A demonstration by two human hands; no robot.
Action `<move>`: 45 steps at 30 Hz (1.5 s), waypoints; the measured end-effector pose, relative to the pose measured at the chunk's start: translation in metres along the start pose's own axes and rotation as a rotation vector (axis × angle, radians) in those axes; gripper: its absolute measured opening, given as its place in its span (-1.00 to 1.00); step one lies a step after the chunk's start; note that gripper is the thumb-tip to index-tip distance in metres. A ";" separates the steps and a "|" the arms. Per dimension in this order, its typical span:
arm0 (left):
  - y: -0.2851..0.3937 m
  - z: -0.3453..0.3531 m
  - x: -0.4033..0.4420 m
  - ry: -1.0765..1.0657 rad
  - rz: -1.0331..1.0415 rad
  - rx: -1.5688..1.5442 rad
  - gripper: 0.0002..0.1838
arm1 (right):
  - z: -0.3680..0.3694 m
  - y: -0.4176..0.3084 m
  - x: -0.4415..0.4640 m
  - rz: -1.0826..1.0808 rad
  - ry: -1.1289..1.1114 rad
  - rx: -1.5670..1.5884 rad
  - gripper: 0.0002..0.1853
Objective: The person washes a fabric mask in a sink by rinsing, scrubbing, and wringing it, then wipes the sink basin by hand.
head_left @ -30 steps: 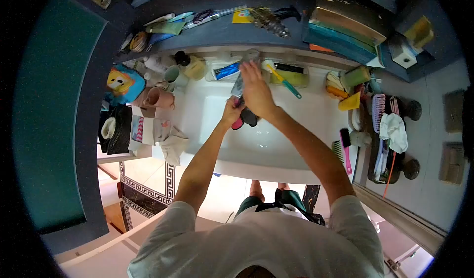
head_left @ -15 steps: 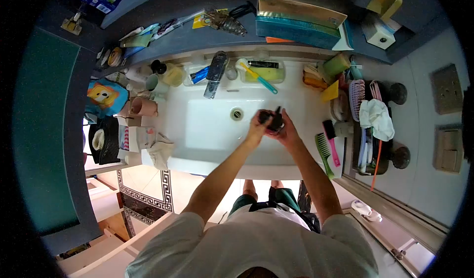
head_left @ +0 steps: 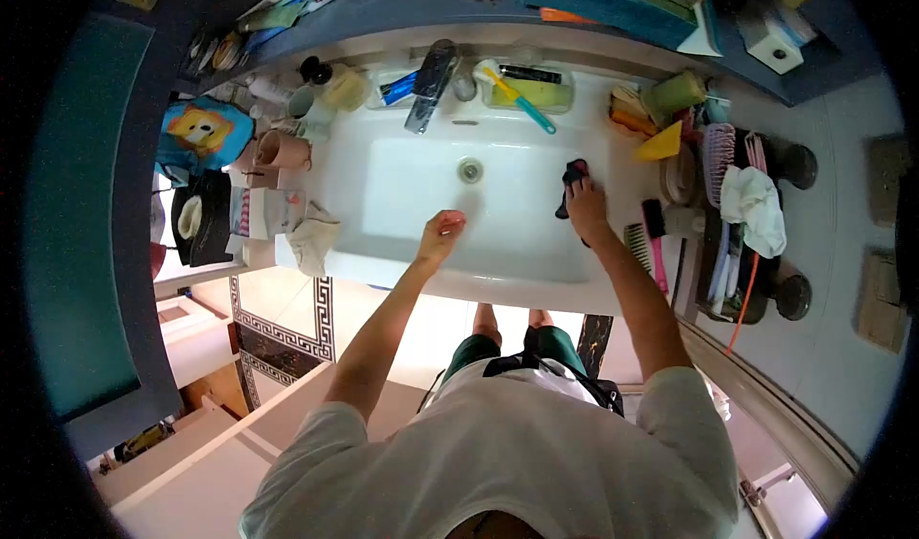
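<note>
My left hand [head_left: 439,238] is over the front of the white sink [head_left: 397,204], below and left of the drain [head_left: 469,170]. Its fingers are curled together, with something small and pinkish at their tips that I cannot make out. At the right side of the basin, my right hand [head_left: 585,210] has its fingers on a dark, limp item [head_left: 574,172] with some red on it, which looks like cloth. The item sticks out above and beside the fingers. The faucet [head_left: 433,79] stands at the back of the sink.
A yellow and teal brush [head_left: 518,100] lies across a soap tray behind the basin. Cups and bottles, including a pink cup [head_left: 283,150], line the left side. A pink brush [head_left: 654,237], a green comb [head_left: 636,241] and a crumpled white cloth [head_left: 753,210] are at the right.
My hands were at the faucet, then together around the dark item over the basin. Now they are apart: the right has moved right with the item, the left has moved left.
</note>
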State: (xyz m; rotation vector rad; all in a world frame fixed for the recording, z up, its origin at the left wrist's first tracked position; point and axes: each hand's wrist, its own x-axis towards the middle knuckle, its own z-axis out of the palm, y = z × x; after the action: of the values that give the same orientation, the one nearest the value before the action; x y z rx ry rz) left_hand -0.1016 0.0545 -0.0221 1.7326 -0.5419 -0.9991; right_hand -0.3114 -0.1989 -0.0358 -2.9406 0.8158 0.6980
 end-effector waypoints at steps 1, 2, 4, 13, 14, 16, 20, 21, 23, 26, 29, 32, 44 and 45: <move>-0.011 -0.015 -0.006 0.024 -0.014 -0.007 -0.85 | 0.020 -0.013 0.001 0.042 -0.006 0.033 -0.42; -0.018 -0.027 -0.012 0.049 -0.027 -0.016 -0.86 | 0.032 -0.031 0.000 0.163 0.056 0.131 -0.40; -0.024 -0.044 -0.031 0.065 -0.102 -0.076 -0.84 | 0.051 -0.071 -0.005 0.400 0.173 0.329 -0.34; -0.011 -0.054 -0.047 0.075 -0.005 -0.214 -0.85 | 0.057 -0.103 0.028 0.020 0.590 1.065 -0.27; -0.014 -0.056 -0.044 0.081 -0.007 -0.216 -0.86 | 0.048 -0.087 0.021 0.100 0.512 0.928 -0.28; -0.009 -0.061 -0.044 0.108 0.033 -0.123 -0.87 | 0.024 -0.062 0.004 0.154 0.325 0.708 -0.27; -0.015 -0.070 -0.048 0.164 0.080 -0.023 -0.88 | 0.062 -0.043 -0.030 0.070 -0.190 0.456 -0.13; -0.016 -0.072 -0.049 0.165 0.070 -0.009 -0.89 | 0.064 -0.050 -0.029 0.096 -0.290 0.507 -0.08; -0.019 -0.076 -0.058 0.170 0.046 0.021 -0.90 | 0.069 -0.072 -0.019 0.202 -0.450 0.686 0.02; -0.017 -0.075 -0.067 0.165 -0.035 -0.027 -0.90 | 0.085 -0.125 0.021 0.310 -0.552 0.948 0.10; -0.038 -0.073 -0.062 0.185 0.027 -0.029 -0.89 | 0.068 -0.198 0.055 0.466 -0.499 1.090 0.11; -0.033 -0.072 -0.057 0.187 0.074 -0.068 -0.84 | 0.020 -0.223 0.057 0.727 -0.272 1.535 -0.04; -0.015 -0.108 -0.051 0.247 0.062 0.114 -0.87 | 0.121 -0.018 0.054 0.253 0.385 1.237 -0.22; -0.020 -0.110 -0.050 0.253 0.080 0.138 -0.88 | 0.108 -0.033 0.054 0.337 0.371 1.062 -0.21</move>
State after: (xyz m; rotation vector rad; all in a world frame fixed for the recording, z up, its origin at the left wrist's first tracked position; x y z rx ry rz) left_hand -0.0407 0.1591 -0.0067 1.9104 -0.5206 -0.6868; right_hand -0.2988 -0.1831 -0.1593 -1.9706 1.2147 -0.2748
